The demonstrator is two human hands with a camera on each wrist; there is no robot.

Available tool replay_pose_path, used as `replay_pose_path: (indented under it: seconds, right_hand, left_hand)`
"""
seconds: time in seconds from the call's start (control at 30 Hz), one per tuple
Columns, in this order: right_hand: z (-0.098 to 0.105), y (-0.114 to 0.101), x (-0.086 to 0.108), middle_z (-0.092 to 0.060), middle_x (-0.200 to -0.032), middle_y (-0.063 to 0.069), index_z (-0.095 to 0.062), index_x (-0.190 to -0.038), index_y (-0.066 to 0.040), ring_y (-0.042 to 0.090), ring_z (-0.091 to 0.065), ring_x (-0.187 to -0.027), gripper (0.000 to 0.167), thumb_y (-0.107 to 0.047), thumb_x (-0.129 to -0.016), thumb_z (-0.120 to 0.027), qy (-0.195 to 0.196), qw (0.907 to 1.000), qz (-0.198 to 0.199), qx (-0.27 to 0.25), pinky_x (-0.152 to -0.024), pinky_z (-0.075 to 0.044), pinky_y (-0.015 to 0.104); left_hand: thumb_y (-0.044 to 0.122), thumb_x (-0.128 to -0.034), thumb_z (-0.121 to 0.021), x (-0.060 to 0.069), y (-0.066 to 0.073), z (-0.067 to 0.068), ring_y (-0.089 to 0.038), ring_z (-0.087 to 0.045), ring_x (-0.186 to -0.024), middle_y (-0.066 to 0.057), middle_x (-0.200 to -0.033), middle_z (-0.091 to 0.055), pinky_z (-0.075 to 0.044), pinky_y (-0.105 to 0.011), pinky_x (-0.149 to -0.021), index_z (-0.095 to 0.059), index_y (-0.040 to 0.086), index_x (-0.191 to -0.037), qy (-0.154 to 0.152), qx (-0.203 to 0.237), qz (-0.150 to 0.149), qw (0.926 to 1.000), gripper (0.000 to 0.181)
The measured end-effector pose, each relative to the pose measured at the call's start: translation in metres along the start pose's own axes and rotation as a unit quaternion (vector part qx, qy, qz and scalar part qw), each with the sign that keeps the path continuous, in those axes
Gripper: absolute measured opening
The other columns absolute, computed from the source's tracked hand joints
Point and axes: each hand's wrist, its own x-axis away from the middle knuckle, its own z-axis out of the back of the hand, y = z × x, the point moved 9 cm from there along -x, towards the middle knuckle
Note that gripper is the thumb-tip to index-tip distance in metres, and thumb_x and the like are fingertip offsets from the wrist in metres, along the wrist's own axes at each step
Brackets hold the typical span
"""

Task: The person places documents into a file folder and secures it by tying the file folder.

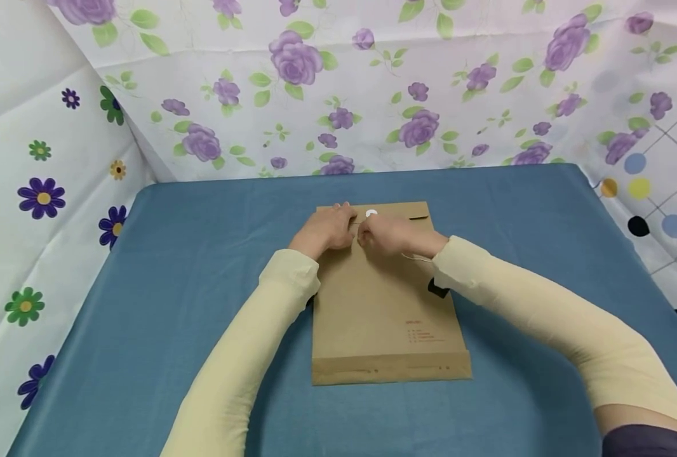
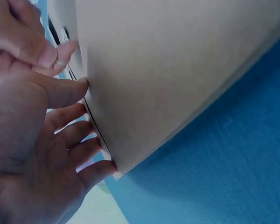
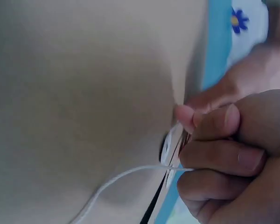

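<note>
A brown paper document envelope [image 1: 384, 298] lies flat, its flap end away from me. My left hand [image 1: 333, 227] is on the flap's left part; in the left wrist view, the thumb and fingertips of this hand [image 2: 51, 140] press along the flap's edge. Close beside it, my right hand [image 1: 387, 233] has its fingers curled and pinches a thin white string [image 3: 116, 179]. The string trails from between the fingers of the right hand [image 3: 224, 158] across the envelope. A round white closure button [image 1: 371, 212] shows just above the right hand, and another white disc [image 3: 165, 147] is partly hidden.
A blue cloth [image 1: 201, 285] covers the table under the envelope. Behind it hangs a white curtain with purple flowers [image 1: 295, 57]; patterned sheets flank both sides. A dark slot [image 1: 418, 218] marks the flap's right part. Black camera mounts [image 1: 438, 289] show by the wrists.
</note>
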Motion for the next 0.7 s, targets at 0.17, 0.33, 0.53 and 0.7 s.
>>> replay_pose_path:
  seconds: [0.17, 0.33, 0.53, 0.7]
  right_hand:
    - [0.009, 0.019, -0.013, -0.071, -0.111, 0.018, -0.071, -0.114, 0.003, 0.015, -0.057, -0.067, 0.031, -0.003, -0.109, -0.042, -0.014, 0.9965, -0.012, -0.081, -0.067, -0.049, 0.03]
    - [0.018, 0.036, -0.018, -0.072, -0.105, 0.014, -0.073, -0.114, 0.0, 0.01, -0.051, -0.058, 0.03, -0.009, -0.11, -0.044, -0.003, 0.9945, -0.039, -0.098, -0.062, -0.044, 0.026]
    - [0.03, 0.04, -0.023, -0.07, -0.087, 0.01, -0.077, -0.102, -0.004, 0.015, -0.052, -0.06, 0.026, -0.012, -0.108, -0.053, 0.044, 0.9987, -0.024, -0.013, -0.06, -0.042, 0.03]
    - [0.037, 0.035, -0.03, -0.073, -0.085, 0.004, -0.079, -0.094, -0.009, 0.015, -0.059, -0.063, 0.018, -0.013, -0.103, -0.064, 0.085, 0.9949, 0.038, 0.037, -0.063, -0.047, 0.033]
  left_hand:
    - [0.017, -0.1042, -0.05, -0.001, -0.001, -0.002, -0.031, -0.02, -0.155, -0.013, -0.17, -0.019, -0.036, -0.047, -0.113, -0.039, 0.015, -0.159, -0.013, -0.004, -0.002, 0.9999, 0.056]
    - [0.022, -0.1067, -0.049, -0.003, -0.002, -0.005, -0.029, -0.018, -0.156, -0.012, -0.17, -0.018, -0.031, -0.049, -0.118, -0.035, 0.015, -0.161, -0.014, -0.009, 0.005, 0.9998, 0.056]
    - [0.021, -0.1068, -0.047, -0.002, -0.002, -0.006, -0.029, -0.016, -0.157, -0.012, -0.171, -0.016, -0.026, -0.051, -0.12, -0.033, 0.016, -0.162, -0.015, 0.002, 0.012, 0.9998, 0.057]
    - [0.021, -0.1066, -0.045, 0.0, -0.002, -0.006, -0.029, -0.015, -0.157, -0.011, -0.171, -0.015, -0.023, -0.053, -0.121, -0.032, 0.017, -0.163, -0.018, 0.008, 0.013, 0.9997, 0.058]
